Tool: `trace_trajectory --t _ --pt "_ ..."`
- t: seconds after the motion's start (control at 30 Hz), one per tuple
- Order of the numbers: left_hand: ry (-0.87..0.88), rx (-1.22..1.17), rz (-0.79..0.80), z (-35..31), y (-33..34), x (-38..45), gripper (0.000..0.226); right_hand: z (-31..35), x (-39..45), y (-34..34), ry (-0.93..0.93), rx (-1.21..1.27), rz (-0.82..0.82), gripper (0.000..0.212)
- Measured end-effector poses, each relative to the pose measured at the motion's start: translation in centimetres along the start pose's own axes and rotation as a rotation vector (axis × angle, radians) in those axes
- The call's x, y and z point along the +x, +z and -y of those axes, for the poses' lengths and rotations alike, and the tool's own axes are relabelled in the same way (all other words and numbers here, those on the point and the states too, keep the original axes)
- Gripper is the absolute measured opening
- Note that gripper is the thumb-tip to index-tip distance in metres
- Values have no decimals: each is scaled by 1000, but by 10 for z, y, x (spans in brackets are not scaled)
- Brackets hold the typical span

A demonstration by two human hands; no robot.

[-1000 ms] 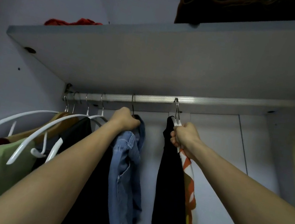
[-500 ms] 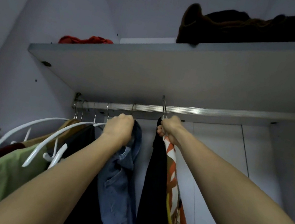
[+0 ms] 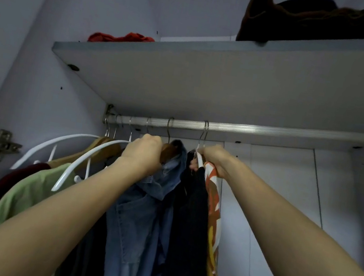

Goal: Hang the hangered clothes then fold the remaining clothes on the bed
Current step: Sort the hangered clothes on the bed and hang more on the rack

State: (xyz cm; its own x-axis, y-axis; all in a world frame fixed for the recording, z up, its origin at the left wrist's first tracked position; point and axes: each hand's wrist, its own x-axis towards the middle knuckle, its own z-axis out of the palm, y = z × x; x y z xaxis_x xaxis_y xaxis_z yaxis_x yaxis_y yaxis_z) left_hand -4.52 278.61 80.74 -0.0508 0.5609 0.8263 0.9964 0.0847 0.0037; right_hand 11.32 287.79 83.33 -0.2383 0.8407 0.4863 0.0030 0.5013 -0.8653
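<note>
Overhead, left hand (image 3: 143, 155) grips the denim hanger (image 3: 166, 153); right hand (image 3: 212, 158) pinches the white hanger (image 3: 198, 158), hooked on the rail (image 3: 273, 134) at 12 o'clock. Hanging step; next, probably release.

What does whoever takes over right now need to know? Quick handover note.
Left hand: gripping the top of the wooden hanger that carries the denim shirt; its hook is over the rail.
Right hand: gripping the white hanger with the black garment and the orange patterned garment; its hooks are also on the rail.
Done: both sets look hung, alongside the green shirt and others to the left.
Left: let go, check that they hang free, then fold the remaining clothes on the bed, which is out of view.
</note>
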Motion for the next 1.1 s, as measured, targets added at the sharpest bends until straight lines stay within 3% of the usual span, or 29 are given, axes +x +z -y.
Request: trace_trajectory --t 0.03,0.13,0.23,0.37,0.5,0.57,0.73,0.87,1.0,1.1 --pt "-12 -19 -23 5 3 0 17 -3 0 -3 -25 -29 -43 18" --pt "-54 -43 -50 17 12 -1 15 -13 0 -13 -80 12 -102 50" --pt "-64 -40 -45 33 16 -2 19 -16 -8 1 -105 110 -25 41" --pt "-49 -135 59 48 1 0 20 -13 -1 45 -137 54 9 20" --pt "-95 -450 20 49 -20 -11 38 -8 0 84 -144 -2 91 27" --pt "-103 -502 75 44 -30 -20 49 -6 -1 96 -143 -7 129 33" --pt "-41 -276 209 33 -42 -37 38 -7 -4 98 -137 -53 250 48" --pt "-22 25 62 19 -37 -47 43 -12 -16 87 -196 -56 240 43" --pt "50 162 -150 5 -37 -61 32 -17 -43 59 -320 -204 141 37" --pt "181 78 -177 -18 -41 -79 28 -31 -71 21 -300 -322 -37 31"
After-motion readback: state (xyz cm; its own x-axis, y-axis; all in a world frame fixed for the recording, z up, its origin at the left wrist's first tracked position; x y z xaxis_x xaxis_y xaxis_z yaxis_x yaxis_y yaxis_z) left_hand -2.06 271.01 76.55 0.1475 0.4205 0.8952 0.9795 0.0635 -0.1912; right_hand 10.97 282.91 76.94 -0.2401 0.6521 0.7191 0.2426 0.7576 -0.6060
